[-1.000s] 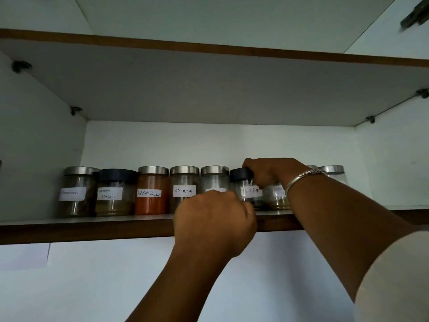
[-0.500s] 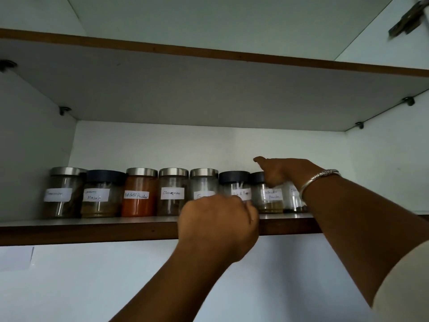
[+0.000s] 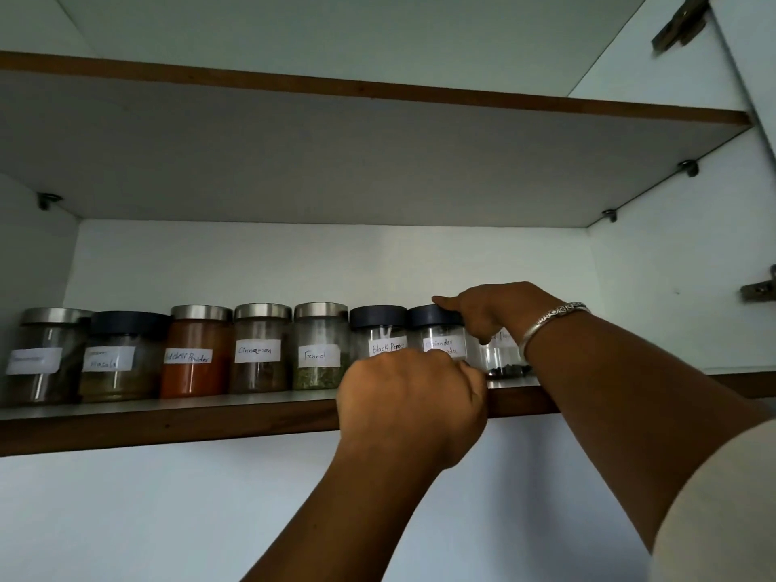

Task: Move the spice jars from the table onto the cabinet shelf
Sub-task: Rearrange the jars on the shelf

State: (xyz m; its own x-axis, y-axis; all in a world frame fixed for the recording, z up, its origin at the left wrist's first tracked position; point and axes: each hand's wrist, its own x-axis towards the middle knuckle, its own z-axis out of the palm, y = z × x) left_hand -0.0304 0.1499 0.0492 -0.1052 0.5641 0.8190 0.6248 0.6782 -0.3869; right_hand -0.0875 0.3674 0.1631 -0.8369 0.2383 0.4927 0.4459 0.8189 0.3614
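Observation:
Several labelled spice jars stand in a row on the cabinet shelf (image 3: 168, 422): red chilli powder (image 3: 196, 350), cinnamon (image 3: 261, 348), fennel (image 3: 321, 346), black pepper (image 3: 378, 329) and coriander (image 3: 436, 329). My right hand (image 3: 495, 312) covers the top of the rightmost jar (image 3: 504, 363), with its thumb down the jar's side and its index finger on the coriander lid. My left hand (image 3: 409, 407) is a fist with its knuckles against the lower fronts of the black pepper and coriander jars. Nothing shows inside it.
The shelf above (image 3: 378, 161) hangs low over the jars. Two more jars (image 3: 46, 354) stand at the far left, by the cabinet's side wall. The open door's hinges (image 3: 760, 287) are at the right. A bare stretch of shelf (image 3: 672, 378) runs right of the row.
My right hand left the black pepper lid and moved right, onto the rightmost jar. That jar now stands against the row. My left fist stayed in place.

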